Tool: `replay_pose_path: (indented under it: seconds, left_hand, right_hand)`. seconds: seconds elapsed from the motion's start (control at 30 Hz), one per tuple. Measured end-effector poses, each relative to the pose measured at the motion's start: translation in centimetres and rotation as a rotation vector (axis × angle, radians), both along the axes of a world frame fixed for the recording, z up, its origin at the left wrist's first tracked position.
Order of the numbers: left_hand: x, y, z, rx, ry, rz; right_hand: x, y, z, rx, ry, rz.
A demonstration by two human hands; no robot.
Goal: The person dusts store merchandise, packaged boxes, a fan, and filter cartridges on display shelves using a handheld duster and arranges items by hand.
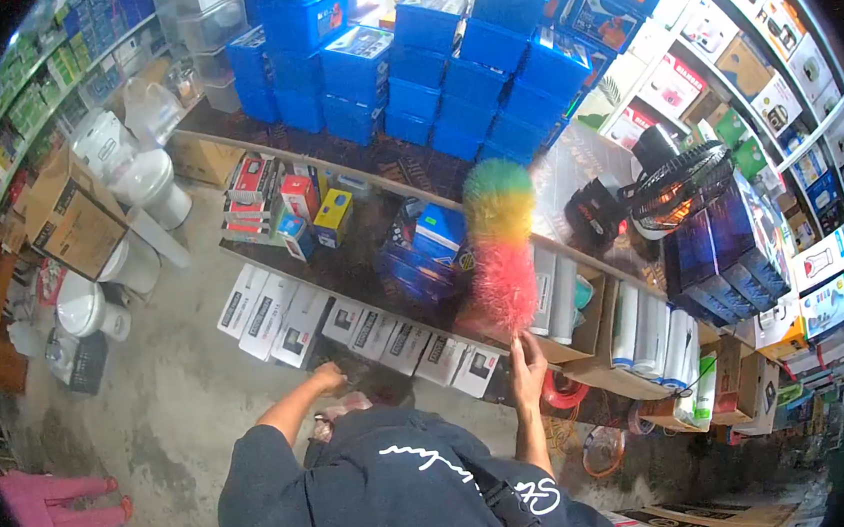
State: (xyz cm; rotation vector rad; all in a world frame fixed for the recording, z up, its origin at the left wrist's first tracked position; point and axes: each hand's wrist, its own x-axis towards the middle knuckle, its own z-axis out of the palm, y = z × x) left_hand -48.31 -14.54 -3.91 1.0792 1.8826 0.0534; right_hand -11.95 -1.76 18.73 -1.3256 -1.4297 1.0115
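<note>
My right hand (pixel 528 363) is closed round the lower end of a fluffy feather duster (pixel 504 256), green at the top, yellow in the middle and pink below. The duster stands up in front of the lower shelf (pixel 366 253), with its green tip reaching the edge of the upper counter (pixel 373 162). My left hand (pixel 328 376) hangs over the floor with its fingers curled in, and nothing shows in it. Nearest to it are white printed boxes (pixel 298 333) along the lower shelf's front.
Blue plastic boxes (pixel 353 54) are stacked on the counter. A black fan (pixel 676 181) stands at the right. Rolls in cartons (pixel 639 330) sit below. Toilets (pixel 152 182) and a cardboard box (pixel 77 223) stand at the left. A person in pink trousers (pixel 62 506) is at the lower left.
</note>
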Motion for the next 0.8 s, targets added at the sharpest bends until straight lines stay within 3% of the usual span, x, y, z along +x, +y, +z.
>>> replay_pose_path:
  seconds: [0.1,0.13,0.17,0.23,0.33,0.37,0.4,0.47,0.5,0.57,0.6,0.67,0.7,0.77,0.8]
  left_hand:
    - [0.3,0.2,1.6,-0.118,-0.105,0.067]
    - [-0.2,0.4,-1.9,0.049,-0.131,-0.125]
    - [-0.9,0.6,-5.7,0.231,-0.139,-0.306]
    - [-1.1,2.1,-6.9,0.402,-0.309,-0.412]
    - [2.0,6.1,-1.3,0.307,-0.086,-0.386]
    - [3.0,6.8,-0.5,0.187,-0.256,0.045]
    - [3.6,7.6,0.6,0.274,-0.263,-0.085]
    - [5.9,9.1,6.8,0.162,-0.494,0.021]
    - [6.6,10.2,7.4,0.283,-0.527,-0.033]
    - [9.0,12.6,14.7,0.78,-0.48,-0.265]
    - [10.3,14.0,17.0,0.865,-0.445,-0.261]
    - [13.1,17.4,20.8,1.168,-0.353,-0.292]
    - [14.9,19.1,22.9,1.385,-0.296,-0.317]
    - [18.9,21.2,31.1,1.414,-0.498,-0.394]
    - [21.4,22.4,32.2,1.239,-0.47,-0.304]
  right_hand:
    - [-1.3,1.8,2.3,0.191,-0.05,-0.038]
    - [-3.3,1.8,7.4,0.1,0.043,0.016]
    - [-4.4,3.4,8.3,0.238,0.043,0.024]
    - [-7.2,5.1,11.4,0.33,0.105,0.033]
    - [-9.7,6.7,10.6,0.287,0.199,0.111]
    - [-9.5,6.4,9.2,0.24,0.148,0.12]
    - [-8.5,4.9,8.8,0.241,-0.082,0.127]
    - [-6.3,1.5,5.3,0.106,0.05,0.238]
    - [-5.1,-0.9,4.9,0.026,0.109,0.229]
    - [-2.2,-5.7,3.9,-0.156,0.124,0.189]
    - [-0.6,-8.2,2.9,-0.184,0.097,0.117]
    - [2.3,-12.4,-0.3,0.037,-0.063,-0.008]
    - [3.2,-14.1,0.3,-0.03,-0.127,-0.084]
    - [5.4,-17.8,0.4,-0.249,-0.291,-0.214]
    - [6.1,-19.5,-2.1,-0.115,-0.311,-0.333]
